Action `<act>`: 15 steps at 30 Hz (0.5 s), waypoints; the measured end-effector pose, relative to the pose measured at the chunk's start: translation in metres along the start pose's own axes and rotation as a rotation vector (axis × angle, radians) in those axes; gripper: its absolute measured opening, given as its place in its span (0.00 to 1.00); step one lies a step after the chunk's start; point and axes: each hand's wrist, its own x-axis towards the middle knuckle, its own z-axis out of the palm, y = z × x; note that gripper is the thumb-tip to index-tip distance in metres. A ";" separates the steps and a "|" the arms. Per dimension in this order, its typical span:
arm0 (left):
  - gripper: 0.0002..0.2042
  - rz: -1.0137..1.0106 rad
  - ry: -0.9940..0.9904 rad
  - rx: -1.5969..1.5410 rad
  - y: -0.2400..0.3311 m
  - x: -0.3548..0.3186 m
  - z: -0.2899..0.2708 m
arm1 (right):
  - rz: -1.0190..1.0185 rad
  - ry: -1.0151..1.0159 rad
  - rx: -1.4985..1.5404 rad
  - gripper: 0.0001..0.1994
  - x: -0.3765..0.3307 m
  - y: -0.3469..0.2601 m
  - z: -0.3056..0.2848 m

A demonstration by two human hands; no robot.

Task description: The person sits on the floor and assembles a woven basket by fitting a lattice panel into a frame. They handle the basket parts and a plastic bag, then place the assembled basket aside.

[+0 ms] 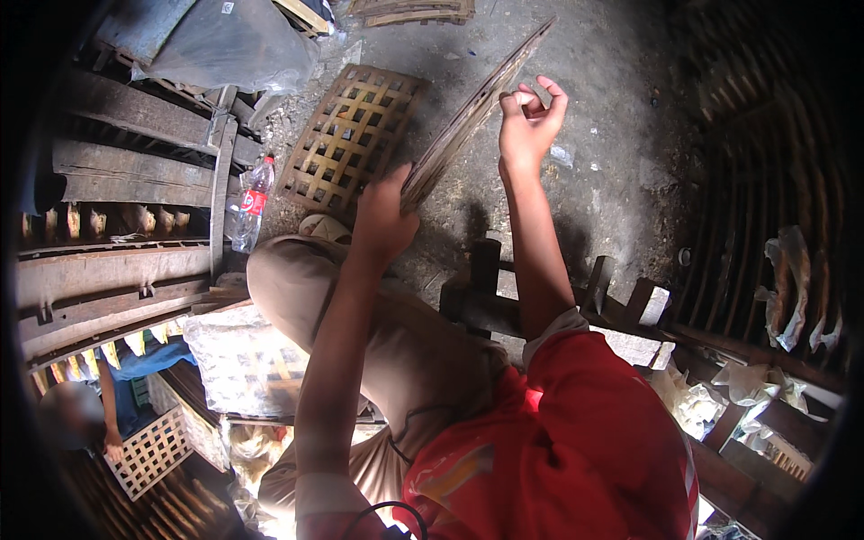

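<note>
My left hand (385,214) is closed round the lower end of a thin brown wooden panel (472,112), seen almost edge-on and slanting up to the right. Its broad face is turned out of sight. To the right of the panel's upper part is my right hand (531,126), with thumb and forefinger pinched together and the other fingers curled. Anything in that pinch is too small to make out. Left of the held panel, a woven slatted lattice panel (353,135) lies on the floor.
A clear plastic bottle (252,205) with a red label stands by the wooden rack (135,175) at left. More slatted pieces (414,11) lie at the far edge. Dark slatted racking (765,198) lines the right. Lower left, another person's hand (113,445) touches a lattice panel (151,452).
</note>
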 end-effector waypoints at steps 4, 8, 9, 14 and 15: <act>0.29 0.005 -0.028 0.022 -0.012 0.001 0.007 | 0.145 0.088 0.095 0.26 0.004 -0.004 -0.006; 0.29 0.011 0.014 0.046 -0.006 -0.003 0.005 | 0.438 0.478 0.127 0.31 0.017 0.003 -0.014; 0.28 0.070 0.006 0.073 -0.009 -0.003 0.009 | 0.419 0.436 0.105 0.36 0.018 0.013 -0.023; 0.25 -0.160 -0.083 -0.200 0.009 0.011 0.000 | 0.416 -0.449 -0.149 0.44 -0.041 -0.025 0.052; 0.24 -0.124 -0.034 -0.404 0.010 0.011 0.001 | 0.360 -0.512 -0.166 0.44 -0.035 -0.006 0.047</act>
